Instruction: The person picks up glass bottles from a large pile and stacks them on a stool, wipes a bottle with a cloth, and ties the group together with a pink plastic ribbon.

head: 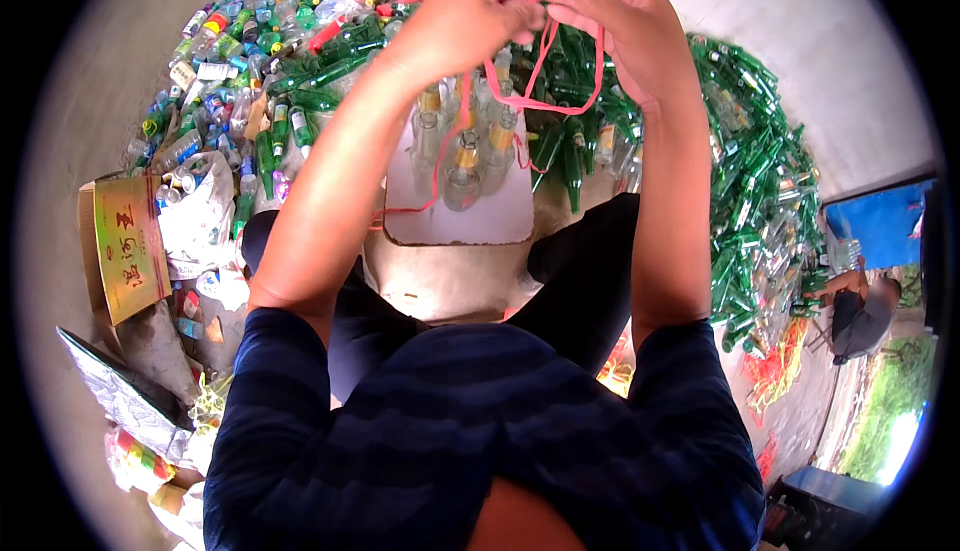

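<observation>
Both hands are raised at the top of the view, close together. My left hand (476,15) pinches a pink plastic string (577,110), blurred at the fingertips. Fingers of my right hand (637,26) are hooked in the same string, and a loop hangs below them. Beneath the hands, several clear glass bottles (461,183) with gold neck labels stand upright in a group on a white board (450,232). One strand of string runs down past the bottles to the board's left edge. My forearms and the string hide part of the group.
Green glass bottles (750,176) lie heaped to the right. Plastic bottles (225,48) are piled at the left, near a yellow cardboard box (131,243) and a white plastic bag (199,213). Far right, a person (862,318) sits by tangled red and yellow string (776,367).
</observation>
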A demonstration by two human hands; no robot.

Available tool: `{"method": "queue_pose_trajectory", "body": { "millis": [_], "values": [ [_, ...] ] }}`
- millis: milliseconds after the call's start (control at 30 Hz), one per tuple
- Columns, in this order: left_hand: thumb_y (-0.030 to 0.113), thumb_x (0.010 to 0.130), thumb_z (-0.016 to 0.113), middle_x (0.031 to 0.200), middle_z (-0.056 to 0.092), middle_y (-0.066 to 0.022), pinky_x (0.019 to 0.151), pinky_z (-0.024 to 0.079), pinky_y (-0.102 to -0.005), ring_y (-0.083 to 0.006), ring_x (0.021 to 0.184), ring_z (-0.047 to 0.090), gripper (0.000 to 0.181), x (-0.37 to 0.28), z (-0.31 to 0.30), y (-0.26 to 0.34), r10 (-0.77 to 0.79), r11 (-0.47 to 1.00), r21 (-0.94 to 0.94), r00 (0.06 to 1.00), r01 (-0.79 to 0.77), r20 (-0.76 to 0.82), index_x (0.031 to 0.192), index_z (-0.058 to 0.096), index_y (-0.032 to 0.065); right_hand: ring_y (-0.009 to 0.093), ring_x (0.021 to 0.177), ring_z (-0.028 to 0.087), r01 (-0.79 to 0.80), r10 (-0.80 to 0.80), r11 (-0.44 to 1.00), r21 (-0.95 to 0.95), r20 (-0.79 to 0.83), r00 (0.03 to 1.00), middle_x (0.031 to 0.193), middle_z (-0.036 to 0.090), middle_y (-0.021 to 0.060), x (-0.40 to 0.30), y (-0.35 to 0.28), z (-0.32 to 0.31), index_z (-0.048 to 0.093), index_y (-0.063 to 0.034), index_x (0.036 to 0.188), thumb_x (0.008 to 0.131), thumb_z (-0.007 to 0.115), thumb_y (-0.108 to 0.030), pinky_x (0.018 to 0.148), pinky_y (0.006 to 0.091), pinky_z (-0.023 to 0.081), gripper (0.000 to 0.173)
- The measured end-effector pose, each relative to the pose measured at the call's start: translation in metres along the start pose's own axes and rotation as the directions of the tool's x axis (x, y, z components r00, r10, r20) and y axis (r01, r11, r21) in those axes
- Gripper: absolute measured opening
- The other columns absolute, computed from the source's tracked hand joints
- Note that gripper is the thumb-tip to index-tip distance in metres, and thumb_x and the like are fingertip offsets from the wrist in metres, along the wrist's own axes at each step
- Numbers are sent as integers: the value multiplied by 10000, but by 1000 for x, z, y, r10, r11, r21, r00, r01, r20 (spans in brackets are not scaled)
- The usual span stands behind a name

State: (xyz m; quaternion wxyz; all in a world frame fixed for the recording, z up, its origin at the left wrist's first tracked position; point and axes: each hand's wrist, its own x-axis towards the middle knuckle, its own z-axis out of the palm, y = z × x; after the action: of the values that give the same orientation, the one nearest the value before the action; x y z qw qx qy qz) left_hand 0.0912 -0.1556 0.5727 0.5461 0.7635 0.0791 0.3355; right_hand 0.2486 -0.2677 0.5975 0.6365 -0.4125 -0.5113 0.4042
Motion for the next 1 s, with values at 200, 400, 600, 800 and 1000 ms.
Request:
{"method": "queue_pose_trajectory", "body": {
  "millis": [200, 400, 600, 800, 1000],
  "values": [
    [257, 986, 610, 734, 530, 77, 519, 354, -175, -12, 574, 449, 287, -10, -32, 2, -81, 983, 167, 996, 73, 43, 1145, 663, 24, 237, 1211, 580, 26, -50, 961, -276, -77, 996, 1339, 575, 156, -14, 21, -29, 483, 19, 1389, 870, 567, 60, 991, 325, 489, 527],
    [255, 1010, 562, 644, 317, 91, 519, 208, -224, -33, 563, 263, 284, -26, -73, 26, -33, 987, 154, 992, 51, -119, 1074, 654, -6, 228, 914, 700, -101, -334, 446, -889, -271, 903, 990, 724, 133, -22, 50, -66, 652, -14, 1112, 891, 670, -169, 809, 333, 544, 271],
    [243, 1017, 576, 762, 525, 73, 618, 356, -195, -33, 691, 453, 280, -40, -99, 41, 395, 760, 650, 798, -5, -455, 1120, 714, 21, 376, 765, 655, -221, -462, 317, -922, -354, 813, 800, 684, 150, -31, 69, -85, 684, -54, 901, 890, 651, -287, 697, 448, 510, 235],
    [266, 989, 605, 763, 582, 43, 574, 385, -217, -41, 639, 455, 273, -55, -237, -1, 442, 792, 601, 583, 103, -682, 1057, 741, 40, 362, 814, 641, -452, -142, 408, -794, -544, 827, 832, 671, 184, -32, 121, -157, 687, -46, 895, 891, 656, -331, 722, 442, 489, 287],
    [407, 938, 615, 854, 710, -86, 698, 506, -371, -220, 768, 657, 405, -82, -412, -136, 382, 557, 639, 520, 531, -764, 1032, 723, 27, 182, 870, 677, -534, 320, 755, -380, -499, 806, 974, 721, 69, -25, 165, -221, 691, -20, 1037, 914, 676, -409, 785, 357, 503, 409]
  ]
}}
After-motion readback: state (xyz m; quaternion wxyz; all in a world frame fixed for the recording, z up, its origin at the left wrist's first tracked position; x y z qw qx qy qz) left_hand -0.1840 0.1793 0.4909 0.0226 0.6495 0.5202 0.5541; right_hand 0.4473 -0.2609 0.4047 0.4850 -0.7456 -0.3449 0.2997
